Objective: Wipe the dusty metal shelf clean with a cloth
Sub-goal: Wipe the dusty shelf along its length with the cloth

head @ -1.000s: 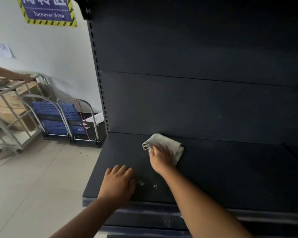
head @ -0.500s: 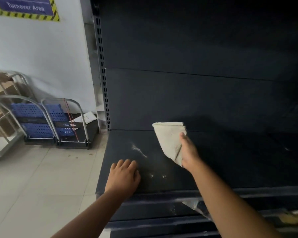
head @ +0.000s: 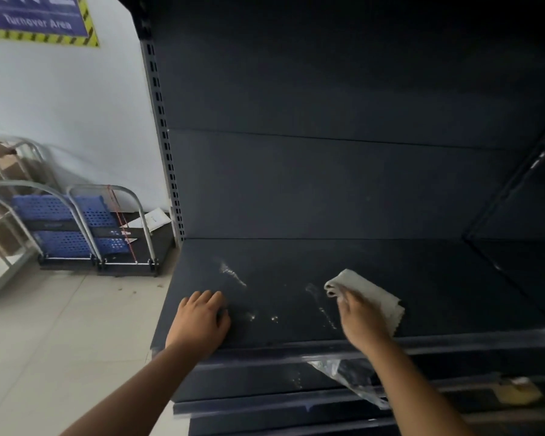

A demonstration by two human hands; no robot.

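And down it comes: our right hand [head: 364, 322] has dropped the cloth [head: 367, 292] from its lifted, hanging pose half a second ago and presses it flat on the metal shelf [head: 453, 287], fingers spread over it, right of centre near the front edge. Our left hand [head: 200, 320] stays open, palm braced at the front left. Pale smears [head: 232, 273] still show between the hands, so we judge plenty remains to wipe.
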